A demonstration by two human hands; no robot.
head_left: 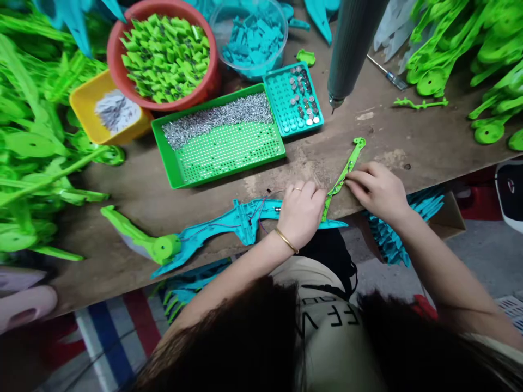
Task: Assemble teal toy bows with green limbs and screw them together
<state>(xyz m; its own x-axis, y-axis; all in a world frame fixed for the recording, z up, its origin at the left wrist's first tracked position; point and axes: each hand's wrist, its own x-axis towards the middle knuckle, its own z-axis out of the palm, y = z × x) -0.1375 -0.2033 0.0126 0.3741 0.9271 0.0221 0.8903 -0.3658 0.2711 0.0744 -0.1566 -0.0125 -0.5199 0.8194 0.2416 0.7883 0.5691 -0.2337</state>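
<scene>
A blue plastic toy bow frame (218,226) lies along the front of the bench, inner side up, with thin wires running through it. At its left end sits a green limb (157,242). My left hand (300,215) is closed over the frame's right end, where a second green limb (347,166) slants up and away. The fingers of that hand touch the limb's lower part. Beside the limb's middle, my right hand (379,190) is closed in a pinch, thumb and forefinger together. Whatever lies between those fingertips is too small to make out.
A green tray (224,171) of screws, a blue tray (294,100) with small round metal pieces, a red bowl (214,71) and a clear tub (281,60) stand behind. A dark electric screwdriver (351,49) hangs overhead. Green parts (28,147) pile up left, more at right.
</scene>
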